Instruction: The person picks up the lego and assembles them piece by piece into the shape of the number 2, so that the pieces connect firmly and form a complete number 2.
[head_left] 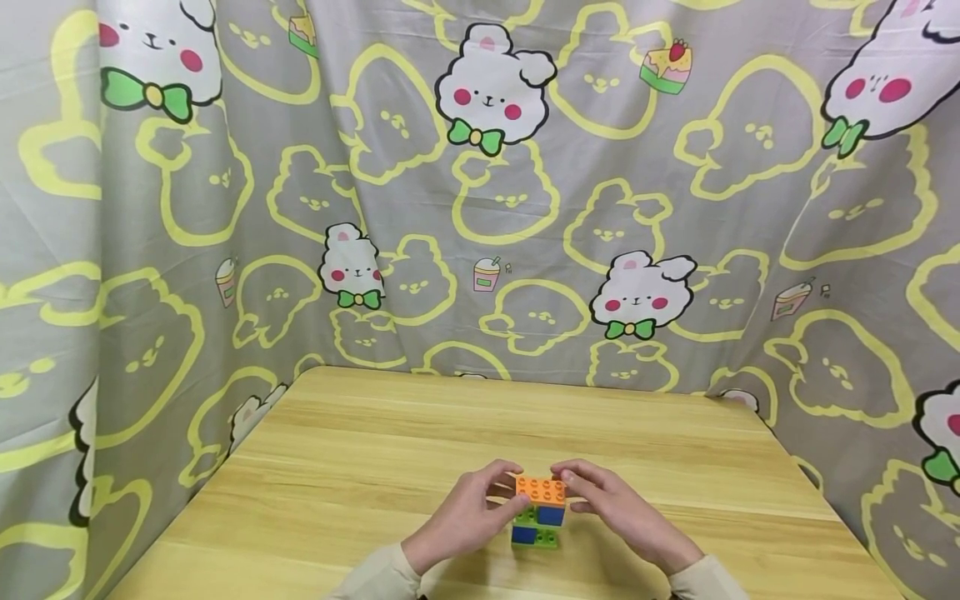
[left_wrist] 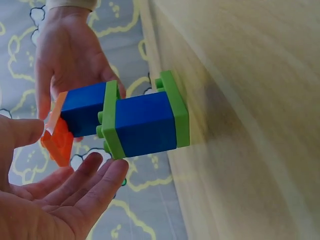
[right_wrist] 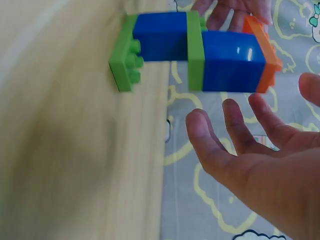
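Observation:
A stack of toy building blocks stands upright on the table. Its top is an orange studded block; under that comes a blue block, then a green plate, a second blue block and a green base plate. The blue blocks sit at opposite ends, leaving gaps between layers. My left hand is at the stack's left, thumb tip right at the orange block's corner, fingers loosely extended beside it. On the other side my right hand has relaxed, spread fingers close to the orange and upper blue blocks.
The stack is near the front of a wood-grain table. A grey curtain printed with yellow outlines and white cartoon animals hangs behind the table and along both sides.

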